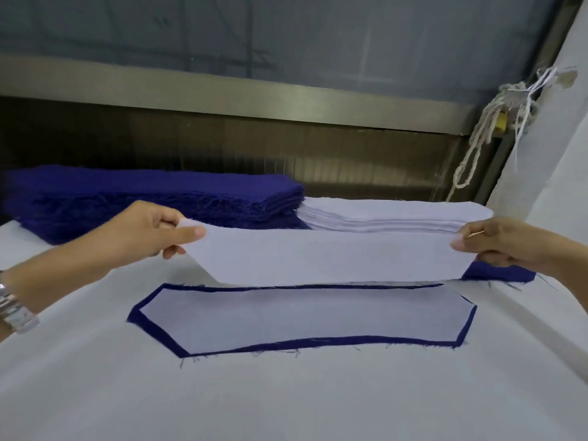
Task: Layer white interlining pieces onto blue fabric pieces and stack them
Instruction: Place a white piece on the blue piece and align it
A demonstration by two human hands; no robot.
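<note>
Above the bench (286, 396), your left hand (149, 232) and right hand (501, 243) each pinch an end of a white interlining piece (327, 257), stretched taut, likely so it lands flat on the blue fabric piece (501, 274) showing just beneath; one layered pair (302, 316) lies nearer you.
</note>
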